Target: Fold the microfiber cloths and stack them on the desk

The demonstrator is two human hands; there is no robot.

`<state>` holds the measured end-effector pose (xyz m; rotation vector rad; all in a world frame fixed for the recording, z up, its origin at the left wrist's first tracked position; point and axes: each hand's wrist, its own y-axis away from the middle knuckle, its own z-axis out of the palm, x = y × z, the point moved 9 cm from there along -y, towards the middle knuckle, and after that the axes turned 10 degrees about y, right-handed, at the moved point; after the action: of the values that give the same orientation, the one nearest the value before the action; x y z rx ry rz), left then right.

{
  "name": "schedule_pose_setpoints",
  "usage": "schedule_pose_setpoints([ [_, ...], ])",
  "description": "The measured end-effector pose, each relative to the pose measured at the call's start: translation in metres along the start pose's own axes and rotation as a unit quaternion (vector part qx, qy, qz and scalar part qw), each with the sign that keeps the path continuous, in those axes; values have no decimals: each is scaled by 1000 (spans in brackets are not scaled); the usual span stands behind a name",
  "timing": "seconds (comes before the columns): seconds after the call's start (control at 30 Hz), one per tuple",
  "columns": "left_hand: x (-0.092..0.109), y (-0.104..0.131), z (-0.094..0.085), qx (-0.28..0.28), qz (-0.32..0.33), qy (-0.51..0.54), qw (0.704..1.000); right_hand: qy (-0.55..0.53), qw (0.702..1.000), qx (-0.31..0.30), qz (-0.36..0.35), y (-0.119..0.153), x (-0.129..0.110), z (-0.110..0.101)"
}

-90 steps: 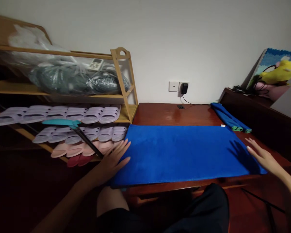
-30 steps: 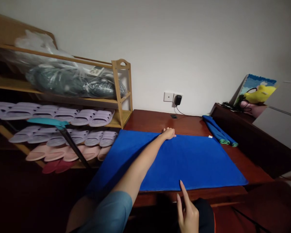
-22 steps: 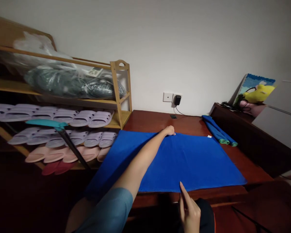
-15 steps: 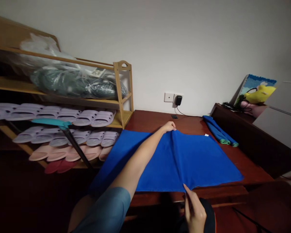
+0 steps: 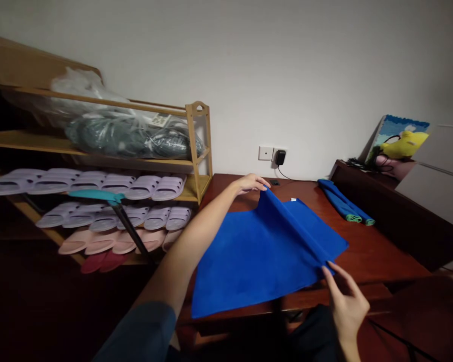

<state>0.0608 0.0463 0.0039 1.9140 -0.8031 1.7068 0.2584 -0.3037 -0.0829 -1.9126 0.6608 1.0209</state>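
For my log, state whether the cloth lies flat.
Not flat: the cloth stands in a ridge between the left hand and right hand.

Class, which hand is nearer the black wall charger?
Left. The left hand is below the charger, at the far edge of the cloth; the right hand is farther, at the near edge.

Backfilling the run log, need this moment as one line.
left hand: pinching blue cloth at far edge; right hand: pinching near edge; cloth: ridge raised between hands; rolled blue fabric: on table, right side
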Motion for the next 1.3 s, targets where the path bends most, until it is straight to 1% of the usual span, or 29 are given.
schedule_pose_setpoints([
  [0.07,14,9,-7,-10,33,-2,999,-16,1000,10,14,-21,1,0],
  [0.1,20,13,-12,-4,51,-12,999,-28,1000,7,12,-33,1,2],
  [0.2,38,28,-30,34,101,-71,992,-56,998,-16,-15,-65,-7,9],
  [0.3,53,45,-43,64,147,-136,978,-68,996,-33,-48,-91,-20,15],
  [0.47,72,79,-59,109,205,-196,953,-60,992,-55,-101,-125,-46,28],
  [0.6,88,107,-69,150,239,-245,928,-13,985,-75,-156,-145,-69,39],
  [0.8,111,137,-84,188,256,-265,910,56,965,-79,-244,-161,-110,45],
  [0.93,129,153,-88,202,269,-295,894,87,950,-67,-292,-167,-135,44],
  [1.0,138,160,-89,209,279,-315,883,95,945,-60,-308,-169,-145,43],
  [1.1,150,172,-89,220,297,-344,863,97,943,-50,-315,-172,-157,38],
  [1.23,166,186,-83,227,322,-374,839,90,942,-38,-322,-171,-177,29],
  [1.3,173,193,-79,230,332,-392,827,85,939,-22,-332,-167,-188,22],
])
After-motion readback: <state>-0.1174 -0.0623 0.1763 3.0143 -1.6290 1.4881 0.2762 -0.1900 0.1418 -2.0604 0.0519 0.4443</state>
